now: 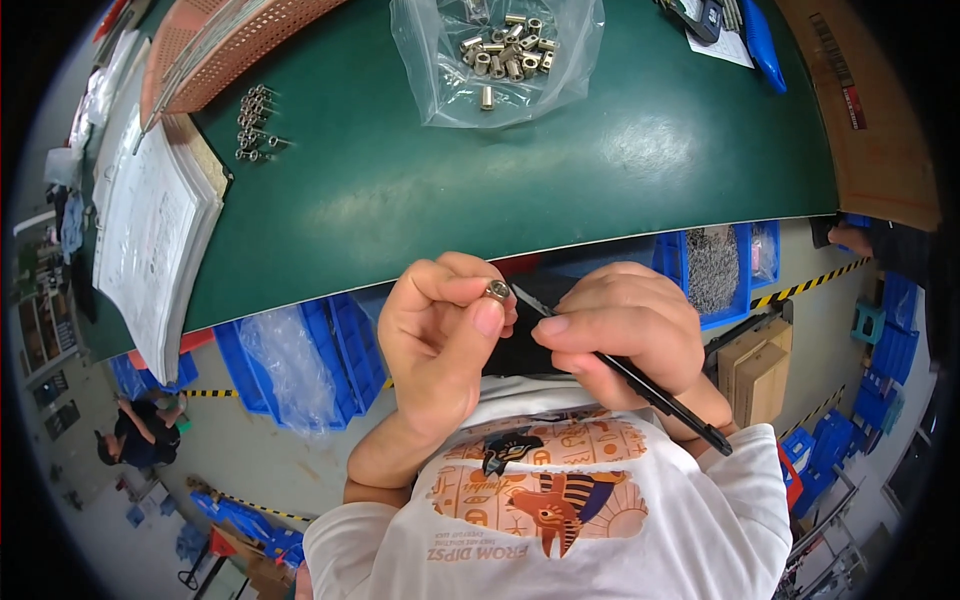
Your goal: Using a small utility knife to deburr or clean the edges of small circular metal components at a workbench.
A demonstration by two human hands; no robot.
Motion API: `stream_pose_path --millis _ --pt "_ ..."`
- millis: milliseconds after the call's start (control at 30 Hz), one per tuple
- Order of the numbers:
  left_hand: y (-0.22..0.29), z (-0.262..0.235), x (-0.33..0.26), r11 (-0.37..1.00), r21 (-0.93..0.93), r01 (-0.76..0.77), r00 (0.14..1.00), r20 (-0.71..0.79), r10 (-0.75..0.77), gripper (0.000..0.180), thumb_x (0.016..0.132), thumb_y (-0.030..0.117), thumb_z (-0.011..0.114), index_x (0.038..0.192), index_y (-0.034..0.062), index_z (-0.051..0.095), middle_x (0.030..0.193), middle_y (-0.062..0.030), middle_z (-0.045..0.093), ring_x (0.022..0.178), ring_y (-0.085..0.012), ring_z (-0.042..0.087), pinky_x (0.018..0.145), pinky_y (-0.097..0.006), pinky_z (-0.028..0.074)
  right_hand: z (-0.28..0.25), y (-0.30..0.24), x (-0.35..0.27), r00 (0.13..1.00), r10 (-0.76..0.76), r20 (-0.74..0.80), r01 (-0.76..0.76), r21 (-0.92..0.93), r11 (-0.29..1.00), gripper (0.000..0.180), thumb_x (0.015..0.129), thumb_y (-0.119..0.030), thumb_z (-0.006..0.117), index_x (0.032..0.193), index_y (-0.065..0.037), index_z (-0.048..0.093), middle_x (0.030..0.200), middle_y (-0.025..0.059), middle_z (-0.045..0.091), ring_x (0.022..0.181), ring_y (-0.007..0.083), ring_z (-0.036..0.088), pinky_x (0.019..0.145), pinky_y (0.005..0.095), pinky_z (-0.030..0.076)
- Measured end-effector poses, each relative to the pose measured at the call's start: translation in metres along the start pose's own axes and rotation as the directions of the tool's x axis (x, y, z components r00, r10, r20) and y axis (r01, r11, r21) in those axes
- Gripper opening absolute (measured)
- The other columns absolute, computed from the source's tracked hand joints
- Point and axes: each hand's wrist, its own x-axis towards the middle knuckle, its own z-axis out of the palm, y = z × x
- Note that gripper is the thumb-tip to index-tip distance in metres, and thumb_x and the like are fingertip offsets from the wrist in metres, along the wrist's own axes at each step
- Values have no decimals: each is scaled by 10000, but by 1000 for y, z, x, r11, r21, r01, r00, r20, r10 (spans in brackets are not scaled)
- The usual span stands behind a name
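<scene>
While pinched, nut [497, 290] at left grip [440, 335] tips

The green tabletop [560, 170] lies open across its middle and near edge. Obstacles sit along the far side: a clear bag of metal fittings [497, 55], a cluster of small screws [255, 125], and a paper stack [150, 240] at left.

The left hand [440, 335] is covering most of the small metal sleeve [497, 290]; only its end is showing. The right hand [625, 330] is hiding the middle of the black tool [670, 405], and the tip's contact with the sleeve is too small to tell. The plastic bag [500, 60] and perforated board [230, 50] are being cut off by the top edge. The paper stack's [150, 230] print is blurring out.
</scene>
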Motion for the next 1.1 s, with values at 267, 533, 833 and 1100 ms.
stream_pose_path --millis 267,533,833,1100 --pt "-2 -5 -2 999 35 -16 999 46 15 158 800 -85 551 922 -4 491 949 -143 529 779 -118 534 692 -228 450 -1 0 -2 998 -21 67 18 37 999 140 775 -102 650 889 -43 593 697 56 624 587 211 604 514 301 450" --pt "-3 -7 -2 996 73 -56 995 89 49 158 792 -93 552 913 -9 495 946 -148 530 772 -108 533 673 -215 443 1 -1 -2 993 -112 29 115 -115 987 184 657 -86 695 823 -40 632 629 42 583 486 156 550 425 246 401" --pt "-4 -7 -3 991 110 -72 995 70 64 164 785 -109 547 902 -8 492 947 -148 531 774 -105 534 683 -213 443 -5 -4 -5 984 -97 149 141 -320 937 214 686 -119 720 873 -84 623 684 46 591 579 182 583 540 280 480" --pt "-5 -6 -3 996 71 -60 995 87 53 153 797 -99 545 909 -6 499 946 -144 531 784 -105 533 684 -215 446 -2 3 -2 991 -131 35 133 -70 989 197 655 -89 703 827 -28 629 619 50 570 486 156 547 431 243 409"
